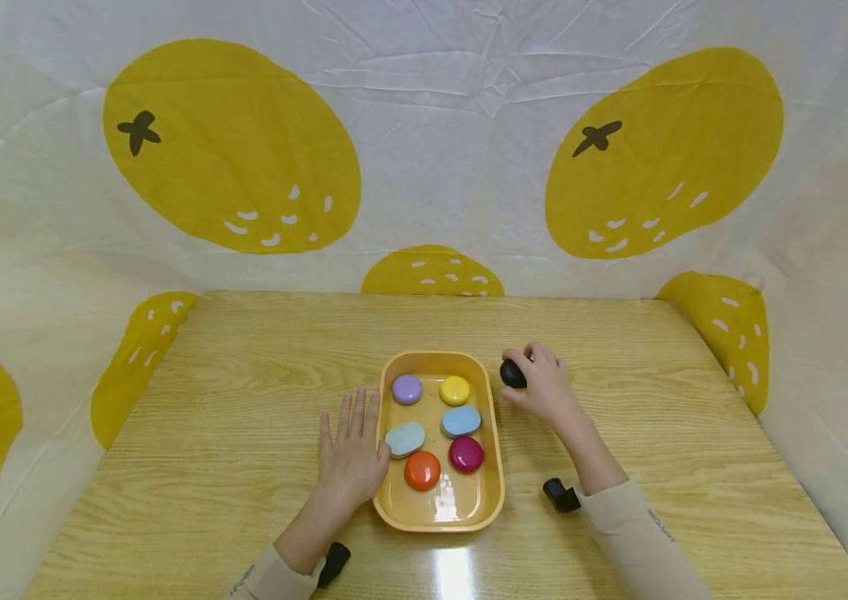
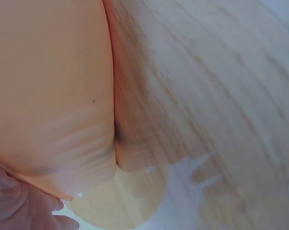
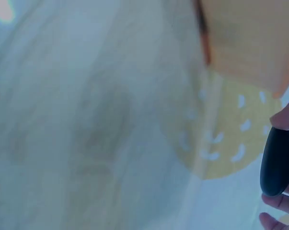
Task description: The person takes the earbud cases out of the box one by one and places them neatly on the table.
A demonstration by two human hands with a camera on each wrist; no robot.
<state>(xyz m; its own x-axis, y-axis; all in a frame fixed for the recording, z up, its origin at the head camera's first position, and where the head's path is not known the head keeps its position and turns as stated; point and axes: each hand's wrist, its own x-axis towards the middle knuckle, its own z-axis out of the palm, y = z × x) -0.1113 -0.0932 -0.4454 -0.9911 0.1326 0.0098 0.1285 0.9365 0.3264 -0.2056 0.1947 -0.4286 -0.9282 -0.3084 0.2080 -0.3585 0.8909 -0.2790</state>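
Note:
A yellow-orange tray [image 1: 439,515] sits on the table, and glossy rounded pieces lie in it: purple [image 1: 407,389], yellow [image 1: 455,390], blue [image 1: 461,421], pale green [image 1: 404,439], orange [image 1: 422,471] and magenta [image 1: 466,454]. My left hand [image 1: 352,458] rests along the tray's left wall with its fingers straight and spread, the thumb over the rim by the pale green piece. Just outside the tray's right rim, my right hand [image 1: 544,383] pinches a smooth black rounded piece [image 3: 278,160] between thumb and fingers. In the head view that black piece [image 1: 513,374] is partly covered by the fingers.
The wood-grain table [image 1: 258,367] extends around the tray on all sides. A white cloth [image 1: 454,167] printed with big yellow fruit hangs behind and at both sides. Black wrist mounts [image 1: 560,495] stick out beside both wrists.

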